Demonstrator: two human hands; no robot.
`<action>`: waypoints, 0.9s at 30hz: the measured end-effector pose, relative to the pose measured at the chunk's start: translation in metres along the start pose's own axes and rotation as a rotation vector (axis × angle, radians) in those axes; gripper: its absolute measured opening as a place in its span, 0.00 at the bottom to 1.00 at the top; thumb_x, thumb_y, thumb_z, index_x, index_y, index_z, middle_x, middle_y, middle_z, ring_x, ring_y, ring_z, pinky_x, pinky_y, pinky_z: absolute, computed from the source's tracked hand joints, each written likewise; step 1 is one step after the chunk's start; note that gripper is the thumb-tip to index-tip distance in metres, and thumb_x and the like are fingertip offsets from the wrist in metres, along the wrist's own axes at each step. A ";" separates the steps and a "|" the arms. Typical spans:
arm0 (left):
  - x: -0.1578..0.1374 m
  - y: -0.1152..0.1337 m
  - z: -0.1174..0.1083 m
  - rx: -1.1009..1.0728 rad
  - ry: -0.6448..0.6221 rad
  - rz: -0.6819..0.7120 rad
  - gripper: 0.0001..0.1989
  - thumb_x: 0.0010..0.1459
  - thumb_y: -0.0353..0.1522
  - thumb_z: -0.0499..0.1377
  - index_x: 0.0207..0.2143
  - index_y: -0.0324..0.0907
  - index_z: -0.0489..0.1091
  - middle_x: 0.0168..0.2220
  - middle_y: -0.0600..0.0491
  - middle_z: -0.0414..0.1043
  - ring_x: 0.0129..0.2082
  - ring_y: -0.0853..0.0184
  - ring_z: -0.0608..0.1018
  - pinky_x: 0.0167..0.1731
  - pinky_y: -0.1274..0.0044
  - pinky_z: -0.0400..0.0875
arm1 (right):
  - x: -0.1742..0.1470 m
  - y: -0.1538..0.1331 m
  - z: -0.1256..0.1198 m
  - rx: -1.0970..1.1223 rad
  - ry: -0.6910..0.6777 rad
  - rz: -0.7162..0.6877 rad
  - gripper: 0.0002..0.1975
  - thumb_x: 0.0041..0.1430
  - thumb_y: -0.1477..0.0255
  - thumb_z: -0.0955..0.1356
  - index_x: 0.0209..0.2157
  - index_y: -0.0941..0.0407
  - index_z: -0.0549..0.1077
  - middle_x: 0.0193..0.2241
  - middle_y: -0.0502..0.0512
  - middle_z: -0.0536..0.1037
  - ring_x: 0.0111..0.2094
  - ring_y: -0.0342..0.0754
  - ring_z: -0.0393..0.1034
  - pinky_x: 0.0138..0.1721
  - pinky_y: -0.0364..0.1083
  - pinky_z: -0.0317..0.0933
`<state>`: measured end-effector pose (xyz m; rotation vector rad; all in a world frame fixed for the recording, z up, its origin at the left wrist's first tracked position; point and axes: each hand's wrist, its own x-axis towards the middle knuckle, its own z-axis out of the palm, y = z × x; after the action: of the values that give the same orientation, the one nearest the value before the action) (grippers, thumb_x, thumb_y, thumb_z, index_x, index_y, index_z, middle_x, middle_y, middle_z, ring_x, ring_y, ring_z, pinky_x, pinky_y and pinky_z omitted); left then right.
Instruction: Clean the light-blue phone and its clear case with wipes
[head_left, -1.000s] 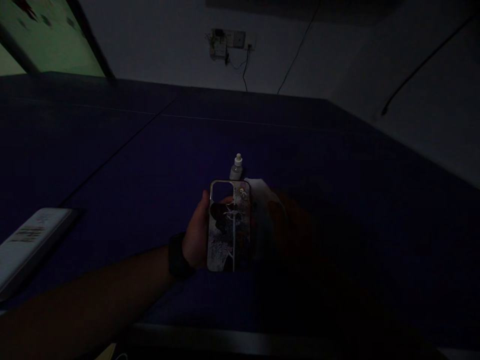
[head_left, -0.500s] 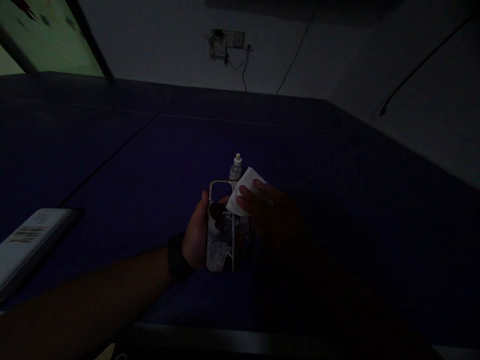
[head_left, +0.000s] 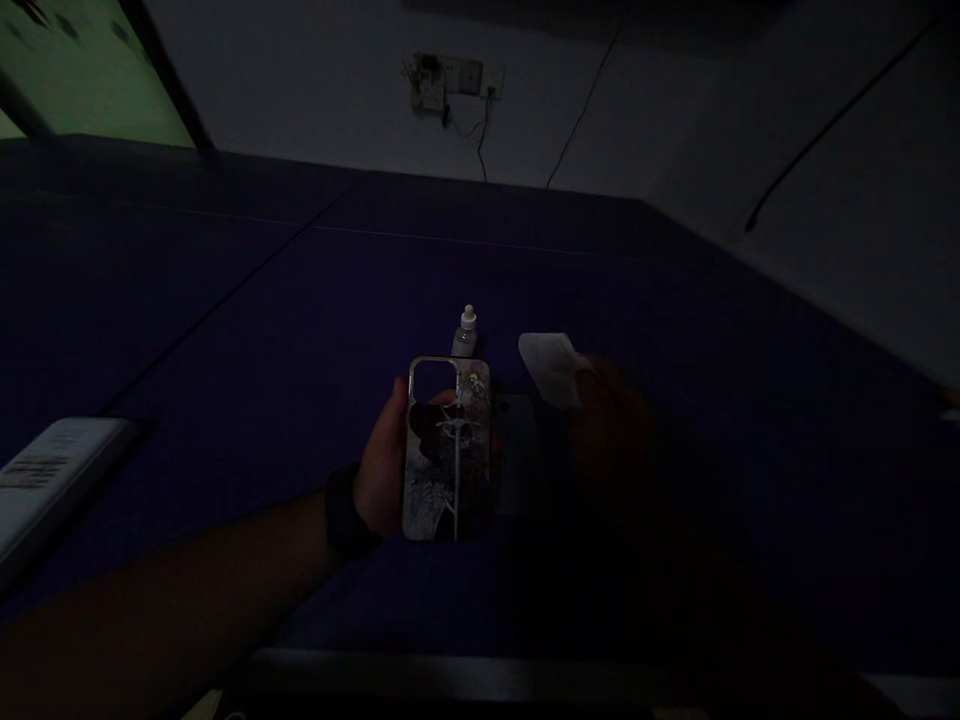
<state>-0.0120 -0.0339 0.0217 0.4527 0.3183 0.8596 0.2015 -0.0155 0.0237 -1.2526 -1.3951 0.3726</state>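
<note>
No writing can be read; the dark marks on the white box (head_left: pixel 54 482) are too dim.

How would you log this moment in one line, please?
left hand: holds phone case | right hand: holds white cloth, clear of phone case | bottle: beyond phone case

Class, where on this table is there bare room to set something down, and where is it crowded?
Bare table shows between the white box and the left hand, and beyond the bottle toward the wall. The middle is crowded with the bottle, phone case, a dim flat thing, cloth and right hand. The far right is too dark to judge.
</note>
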 end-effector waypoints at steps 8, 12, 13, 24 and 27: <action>0.003 -0.003 0.000 -0.001 0.001 0.044 0.33 0.63 0.56 0.52 0.53 0.38 0.73 0.41 0.42 0.81 0.45 0.53 0.82 0.47 0.64 0.74 | -0.020 -0.023 0.008 0.028 -0.229 -0.106 0.18 0.72 0.65 0.61 0.56 0.48 0.75 0.50 0.53 0.82 0.48 0.53 0.79 0.44 0.50 0.76; 0.004 -0.004 -0.001 0.001 0.013 0.058 0.33 0.63 0.56 0.51 0.52 0.38 0.74 0.40 0.43 0.81 0.44 0.53 0.82 0.47 0.65 0.74 | -0.022 -0.024 0.009 0.059 -0.313 -0.173 0.19 0.74 0.66 0.59 0.59 0.49 0.73 0.55 0.53 0.79 0.53 0.51 0.77 0.51 0.50 0.74; 0.004 -0.004 0.000 0.000 0.008 0.056 0.33 0.63 0.56 0.51 0.52 0.38 0.74 0.40 0.43 0.81 0.44 0.53 0.82 0.47 0.65 0.74 | -0.022 -0.024 0.009 0.067 -0.310 -0.156 0.19 0.74 0.66 0.60 0.59 0.48 0.73 0.54 0.53 0.80 0.51 0.50 0.78 0.49 0.49 0.75; 0.004 -0.003 0.000 -0.016 -0.057 0.012 0.34 0.64 0.55 0.50 0.56 0.38 0.70 0.41 0.43 0.81 0.43 0.55 0.83 0.46 0.66 0.75 | -0.021 -0.026 0.014 0.162 -0.329 0.026 0.19 0.73 0.62 0.60 0.57 0.51 0.75 0.44 0.54 0.84 0.37 0.49 0.81 0.36 0.47 0.76; 0.004 -0.004 -0.002 0.003 -0.094 -0.008 0.34 0.63 0.56 0.52 0.55 0.38 0.71 0.39 0.44 0.81 0.42 0.55 0.83 0.45 0.66 0.75 | -0.021 -0.031 0.014 0.210 -0.319 0.123 0.19 0.71 0.60 0.62 0.55 0.49 0.77 0.39 0.52 0.85 0.32 0.48 0.80 0.31 0.46 0.75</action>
<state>-0.0080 -0.0323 0.0179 0.4922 0.2348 0.8278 0.1706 -0.0386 0.0341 -1.1412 -1.5032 0.8123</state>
